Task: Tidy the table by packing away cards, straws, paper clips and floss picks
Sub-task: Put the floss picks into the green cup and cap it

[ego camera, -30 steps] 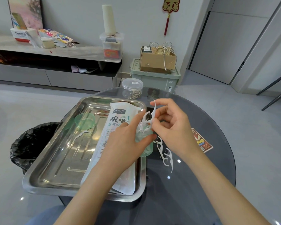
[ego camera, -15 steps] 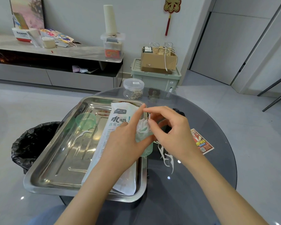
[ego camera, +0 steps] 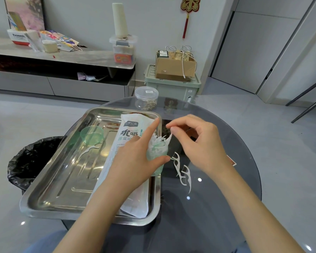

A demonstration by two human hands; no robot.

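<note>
White plastic floss picks (ego camera: 158,143) are standing bunched, handles fanning upward, inside a small translucent green plastic cup (ego camera: 156,158) at centre frame. The left hand (ego camera: 135,161) is holding that cup at the right rim of a large rectangular stainless steel tray (ego camera: 58,183). Its grip is clasping the cup wall between thumb and fingers. The forefinger is stretching up beside the bunch, probably to steady the cup and keep the picks from spilling. Whether the cup is resting on the rim cannot be told.

The right hand (ego camera: 202,147) is hovering just right of the cup, its grip pinching a single white floss pick (ego camera: 169,139) by its upper end between thumb and forefinger tips. That pick's lower end is angling into the cup mouth, so the person seems to be feeding picks in one at a time.

Several loose floss picks (ego camera: 182,172) are lying on the round dark glass worktop (ego camera: 226,216) just below the right hand, within easy reach. A lone floss pick (ego camera: 87,151) is lying in the tray beside a second green plastic piece (ego camera: 92,135), possibly the cup's lid. A long white printed packet (ego camera: 130,132) is lying lengthwise in the tray, under the left wrist.

At upper centre, a clear lidded jar of metal paper clips (ego camera: 147,99) is standing on the worktop's far edge. A printed card (ego camera: 231,162) is peeking out behind the right wrist.
</note>
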